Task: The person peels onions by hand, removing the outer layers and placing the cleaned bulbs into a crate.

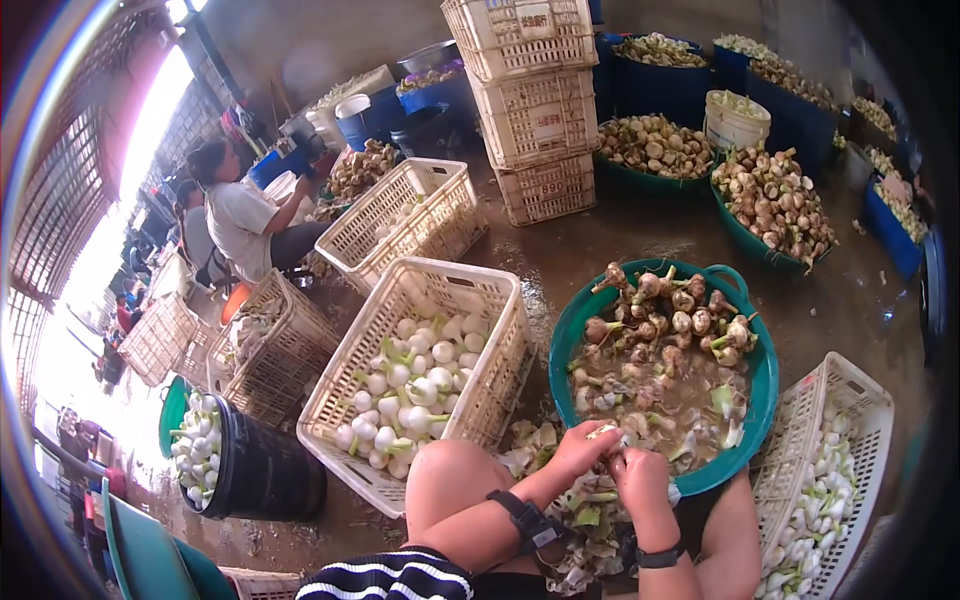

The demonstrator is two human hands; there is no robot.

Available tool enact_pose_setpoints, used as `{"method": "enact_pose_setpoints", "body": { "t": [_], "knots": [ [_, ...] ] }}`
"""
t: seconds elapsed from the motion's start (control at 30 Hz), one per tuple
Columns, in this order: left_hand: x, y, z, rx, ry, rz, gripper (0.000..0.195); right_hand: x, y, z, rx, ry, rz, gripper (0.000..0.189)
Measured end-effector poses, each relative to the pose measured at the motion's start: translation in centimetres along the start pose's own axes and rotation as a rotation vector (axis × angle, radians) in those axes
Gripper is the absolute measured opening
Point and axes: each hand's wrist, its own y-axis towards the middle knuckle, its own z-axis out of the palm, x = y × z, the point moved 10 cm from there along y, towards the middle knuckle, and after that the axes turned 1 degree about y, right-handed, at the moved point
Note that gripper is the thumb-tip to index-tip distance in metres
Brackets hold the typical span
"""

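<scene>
My left hand [585,450] is closed around a garlic bulb [600,431] over the near rim of a green plastic tub [561,375]. Close beside it, my right hand [641,474] has its fingers curled in; what it grips, if anything, is hidden. Unpeeled garlic bulbs [679,321] with cut stems fill the far half of the tub, in murky brown water with loose skins. Peeled white garlic bulbs [422,391] lie in a plastic crate [510,345] left of the tub. Garlic skins [589,517] are heaped between my legs, below my hands.
At right stands another crate [862,382] of peeled garlic. A black bucket [277,465] of peeled bulbs lies tilted at left. Stacked crates [540,124] rise beyond the tub, near green basins [750,244] heaped with garlic. Two people [240,217] sit at the far left. The floor [525,255] is wet.
</scene>
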Motion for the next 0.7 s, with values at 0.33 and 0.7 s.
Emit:
{"method": "enact_pose_setpoints", "body": {
  "t": [0.33, 0.7],
  "knots": [
    [-4.4, -1.7, 1.4, 0.174, 0.088, 0.193, 0.044, 2.0, -1.9, -1.6, -0.131, 0.113, -0.041, 0.02],
    [-6.9, -3.9, 1.9, 0.479, 0.555, 0.131, 0.051, 1.7, -3.4, -1.4, -0.107, 0.498, 0.043, 0.024]
  ]
}}
